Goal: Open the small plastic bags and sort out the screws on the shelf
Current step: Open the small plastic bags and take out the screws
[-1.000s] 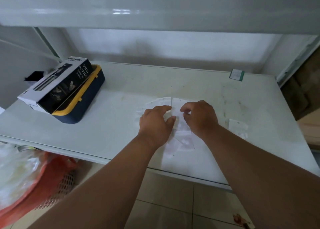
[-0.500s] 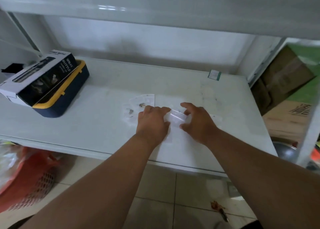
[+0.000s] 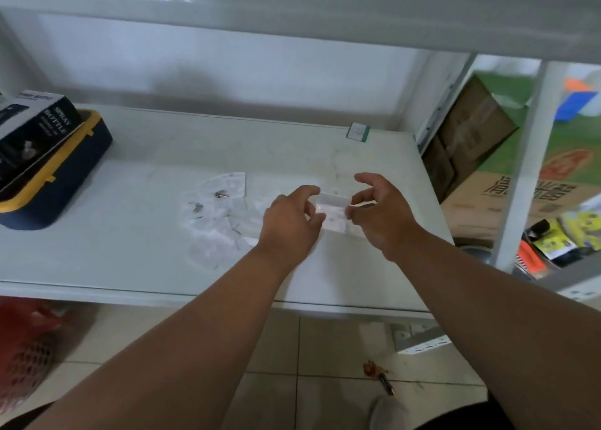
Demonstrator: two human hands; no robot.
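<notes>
A small clear plastic bag (image 3: 332, 213) hangs just above the white shelf (image 3: 136, 254), held between both hands. My left hand (image 3: 291, 226) pinches its left edge with thumb and fingers. My right hand (image 3: 380, 216) pinches its right edge, index finger raised. To the left on the shelf lie several more clear bags (image 3: 218, 215), overlapping each other. Small metal screws (image 3: 220, 195) show inside them, and another dark screw (image 3: 196, 207) lies further left. I cannot tell what the held bag contains.
A navy and yellow case (image 3: 61, 182) with a black spray bottle box (image 3: 31, 127) on top stands at the shelf's left. A small green-edged card (image 3: 357, 132) lies at the back right. Cardboard boxes (image 3: 471, 137) stand beyond the right post. A red basket (image 3: 26, 348) sits below left.
Both hands have lifted one bag off the pile and hold it up between them, moving right. The view has swung to the right, showing more beyond the shelf post.
</notes>
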